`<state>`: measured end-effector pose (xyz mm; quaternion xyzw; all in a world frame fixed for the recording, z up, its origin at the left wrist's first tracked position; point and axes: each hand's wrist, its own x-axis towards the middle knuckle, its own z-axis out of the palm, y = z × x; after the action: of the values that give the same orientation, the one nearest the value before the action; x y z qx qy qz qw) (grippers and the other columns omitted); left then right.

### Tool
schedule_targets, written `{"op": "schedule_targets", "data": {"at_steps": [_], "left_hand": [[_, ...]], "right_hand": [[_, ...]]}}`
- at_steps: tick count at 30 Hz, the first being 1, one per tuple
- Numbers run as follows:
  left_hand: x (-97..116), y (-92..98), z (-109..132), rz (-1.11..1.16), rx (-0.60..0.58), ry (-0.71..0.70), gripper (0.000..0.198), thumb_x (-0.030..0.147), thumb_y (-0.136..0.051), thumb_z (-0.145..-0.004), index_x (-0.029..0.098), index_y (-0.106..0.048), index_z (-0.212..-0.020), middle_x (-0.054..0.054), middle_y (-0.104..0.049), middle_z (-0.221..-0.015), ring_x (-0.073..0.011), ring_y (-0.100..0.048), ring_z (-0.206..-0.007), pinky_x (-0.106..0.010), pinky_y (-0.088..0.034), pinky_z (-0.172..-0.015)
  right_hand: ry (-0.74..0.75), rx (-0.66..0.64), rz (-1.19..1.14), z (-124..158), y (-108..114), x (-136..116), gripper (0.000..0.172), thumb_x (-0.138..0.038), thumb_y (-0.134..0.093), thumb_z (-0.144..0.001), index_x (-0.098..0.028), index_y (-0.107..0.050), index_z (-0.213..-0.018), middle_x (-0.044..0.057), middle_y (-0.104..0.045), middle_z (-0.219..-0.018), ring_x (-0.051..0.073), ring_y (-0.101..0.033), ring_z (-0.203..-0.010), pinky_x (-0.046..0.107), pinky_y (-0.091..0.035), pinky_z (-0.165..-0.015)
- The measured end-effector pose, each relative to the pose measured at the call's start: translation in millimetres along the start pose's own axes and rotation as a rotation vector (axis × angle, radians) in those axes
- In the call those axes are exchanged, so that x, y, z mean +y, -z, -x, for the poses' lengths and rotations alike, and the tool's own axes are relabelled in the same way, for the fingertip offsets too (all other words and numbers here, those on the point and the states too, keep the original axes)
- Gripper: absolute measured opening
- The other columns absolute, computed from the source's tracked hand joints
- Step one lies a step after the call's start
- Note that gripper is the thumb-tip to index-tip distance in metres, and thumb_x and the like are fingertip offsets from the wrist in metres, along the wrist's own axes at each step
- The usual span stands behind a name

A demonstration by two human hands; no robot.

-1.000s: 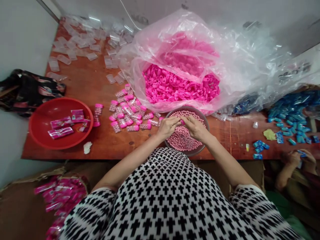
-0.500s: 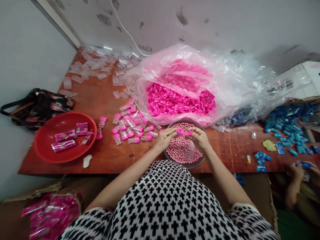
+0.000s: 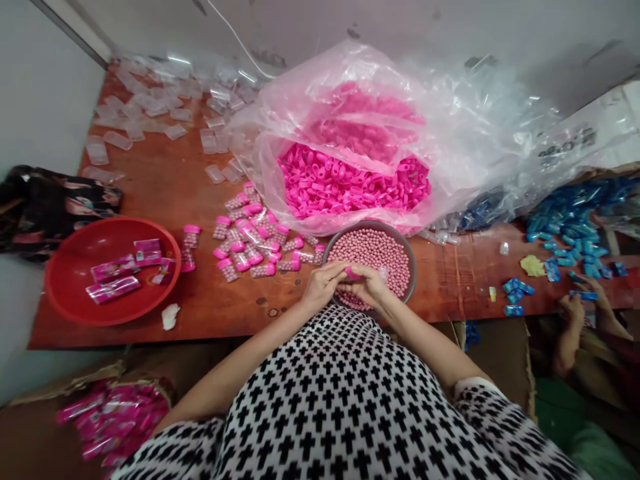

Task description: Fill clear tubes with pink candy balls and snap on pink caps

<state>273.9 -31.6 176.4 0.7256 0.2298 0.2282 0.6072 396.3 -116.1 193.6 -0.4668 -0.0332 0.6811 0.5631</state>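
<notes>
My left hand (image 3: 324, 285) and my right hand (image 3: 369, 288) meet over the near rim of a round bowl (image 3: 411, 257) full of small pink beads (image 3: 376, 250). Both hands pinch a small pink-capped clear container (image 3: 352, 273) between their fingertips. To the left of the bowl lies a pile of filled, pink-capped containers (image 3: 249, 243) on the wooden table (image 3: 165, 187). Behind the bowl an open clear plastic bag (image 3: 350, 107) holds a heap of pink caps (image 3: 350, 183).
A red basin (image 3: 70, 273) with wrapped pink packs sits at the left. Empty clear containers (image 3: 160, 110) are scattered at the back left. Blue pieces (image 3: 570, 223) lie at the right, where another person's hands (image 3: 583, 307) work. A box of pink packs (image 3: 113, 417) stands below the table.
My hands have drawn back from the middle of the bowl to its near rim, closing together on the pink-capped piece. The view has shifted slightly.
</notes>
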Motion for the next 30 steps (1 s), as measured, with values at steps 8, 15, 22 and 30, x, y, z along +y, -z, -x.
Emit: {"op": "schedule_targets", "data": {"at_steps": [8, 15, 22, 30], "left_hand": [[-25, 30.1, 15, -0.018, 0.122, 0.191, 0.034, 0.042, -0.055, -0.084, 0.018, -0.07, -0.103, -0.006, -0.07, -0.109, -0.0218, -0.064, -0.103, -0.039, -0.048, -0.096], [-39, 103.0, -7, -0.172, 0.471, 0.095, 0.041, 0.039, -0.064, -0.081, 0.026, -0.061, -0.12, -0.004, -0.059, -0.128, -0.0224, -0.049, -0.125, -0.04, -0.034, -0.111], [-40, 32.8, 4, -0.165, 0.241, 0.171, 0.035, 0.032, -0.057, -0.084, 0.015, -0.063, -0.114, -0.008, -0.068, -0.113, -0.0199, -0.063, -0.104, -0.039, -0.048, -0.096], [-26, -9.9, -3, -0.185, 0.006, 0.133, 0.028, 0.027, -0.057, -0.084, 0.016, -0.067, -0.108, -0.007, -0.071, -0.102, -0.0181, -0.067, -0.091, -0.034, -0.052, -0.086]], "right_hand": [[0.014, 0.024, 0.375, 1, 14, 11, 0.042, -0.049, -0.062, -0.076, -0.024, -0.058, -0.109, 0.005, -0.065, -0.104, 0.016, -0.063, -0.084, 0.031, -0.053, -0.074], [0.388, 0.028, 1.893, 23, 98, -54, 0.026, -0.015, -0.049, -0.087, -0.019, -0.064, -0.108, 0.012, -0.059, -0.118, 0.023, -0.052, -0.105, 0.039, -0.041, -0.09], [0.273, -0.107, 2.369, 26, 122, -40, 0.023, -0.023, -0.042, -0.093, -0.015, -0.063, -0.099, 0.012, -0.062, -0.1, 0.023, -0.05, -0.096, 0.033, -0.036, -0.08], [0.276, 0.117, 2.158, -11, 106, -35, 0.021, -0.016, -0.041, -0.09, -0.011, -0.062, -0.091, 0.016, -0.062, -0.093, 0.025, -0.049, -0.095, 0.032, -0.036, -0.079]]}}
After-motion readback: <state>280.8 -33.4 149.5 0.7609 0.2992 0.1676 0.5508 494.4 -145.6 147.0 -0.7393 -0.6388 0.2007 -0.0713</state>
